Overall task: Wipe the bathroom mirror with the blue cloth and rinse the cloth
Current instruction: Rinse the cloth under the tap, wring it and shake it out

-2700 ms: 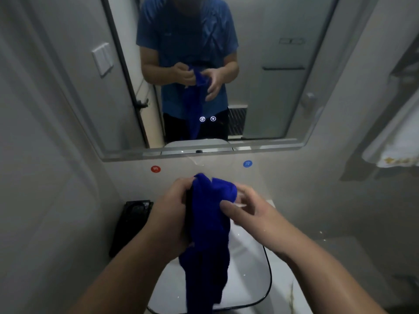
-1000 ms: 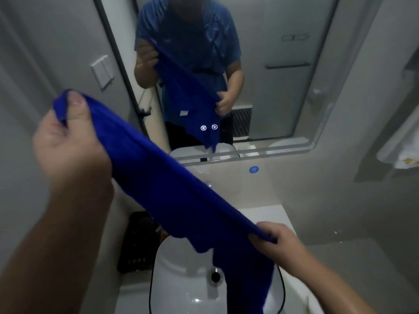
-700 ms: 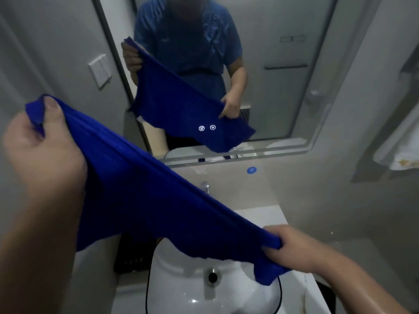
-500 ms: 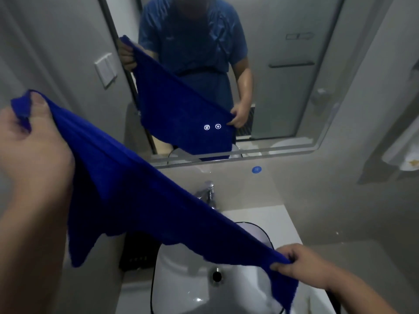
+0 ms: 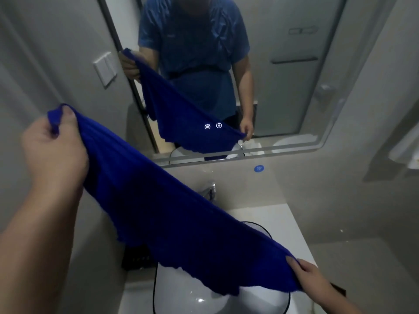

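The blue cloth (image 5: 172,218) is stretched out flat in a long diagonal from upper left to lower right, above the white basin (image 5: 204,293). My left hand (image 5: 52,152) pinches its upper left corner, raised near the wall. My right hand (image 5: 310,277) pinches the lower right corner beside the basin's rim. The bathroom mirror (image 5: 283,87) hangs on the wall ahead and reflects a person holding the spread cloth. The cloth hides most of the chrome tap (image 5: 209,190) and the basin's far half.
A white countertop (image 5: 278,216) runs around the basin. A black object (image 5: 136,257) sits at the basin's left, partly behind the cloth. A white towel (image 5: 405,146) hangs at the right wall. A blue round sticker (image 5: 259,168) marks the wall under the mirror.
The cloth went from a bunch held in both hands to a sheet pulled wide open. My left hand rose to the upper left, my right hand dropped to the lower right.
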### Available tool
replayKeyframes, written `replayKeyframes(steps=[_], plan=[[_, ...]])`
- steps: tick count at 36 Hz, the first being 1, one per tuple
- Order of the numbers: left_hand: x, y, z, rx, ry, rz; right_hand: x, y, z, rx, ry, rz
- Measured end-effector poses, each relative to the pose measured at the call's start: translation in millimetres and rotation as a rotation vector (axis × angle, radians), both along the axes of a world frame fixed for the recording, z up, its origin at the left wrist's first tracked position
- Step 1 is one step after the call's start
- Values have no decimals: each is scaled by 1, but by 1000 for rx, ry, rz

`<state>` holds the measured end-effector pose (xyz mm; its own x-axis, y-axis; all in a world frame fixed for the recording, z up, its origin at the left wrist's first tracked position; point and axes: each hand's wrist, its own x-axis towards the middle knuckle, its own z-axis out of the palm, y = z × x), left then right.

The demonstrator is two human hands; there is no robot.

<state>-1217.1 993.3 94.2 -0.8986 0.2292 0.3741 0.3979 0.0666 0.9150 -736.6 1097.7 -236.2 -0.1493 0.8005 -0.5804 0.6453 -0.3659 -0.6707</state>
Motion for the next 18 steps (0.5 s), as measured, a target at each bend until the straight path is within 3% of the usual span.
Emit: replayKeyframes(steps=[3, 6, 8, 10, 14, 18], plan=[[9, 7, -25, -159, -186, -126, -11, 1, 41, -111, -26, -56], [17, 8, -86, -369, -582, -293, -20, 17, 82, -131, -105, 27], [42, 5, -118, -426, -845, -410, -32, 26, 110, -82, -174, 120], [76, 3, -145, -467, -976, -484, -49, 31, 138, 17, -281, 230], [138, -1, -165, -492, -994, -572, -78, 27, 172, 292, -410, 387], [167, -9, -163, -544, -838, -700, -102, 20, 177, 400, -416, 454]])
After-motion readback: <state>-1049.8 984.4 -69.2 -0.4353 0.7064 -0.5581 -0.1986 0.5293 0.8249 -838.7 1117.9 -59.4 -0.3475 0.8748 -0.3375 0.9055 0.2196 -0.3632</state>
